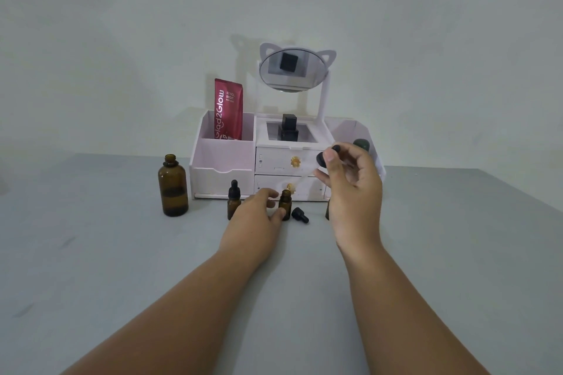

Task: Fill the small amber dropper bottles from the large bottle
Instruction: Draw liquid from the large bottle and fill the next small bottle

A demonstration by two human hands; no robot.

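The large amber bottle (173, 186) stands uncapped at the left, partly filled with liquid. My left hand (259, 213) grips an open small amber bottle (285, 200) at its base. My right hand (353, 189) is raised above it, pinching a black-capped dropper (322, 159) whose clear glass tube slants down towards the open bottle's mouth. Another small amber bottle (234, 202) with its dropper cap on stands left of my left hand. A loose black dropper cap (300, 215) lies on the table. A third small bottle (327, 210) is mostly hidden behind my right hand.
A white cosmetic organiser (225, 173) with drawers stands behind the bottles, holding a red tube (228, 109), a black perfume bottle (289, 126) and a cat-ear mirror (292, 70). A dark green rounded object (361, 144) peeks out behind my right hand. Grey table (122, 253) spreads around.
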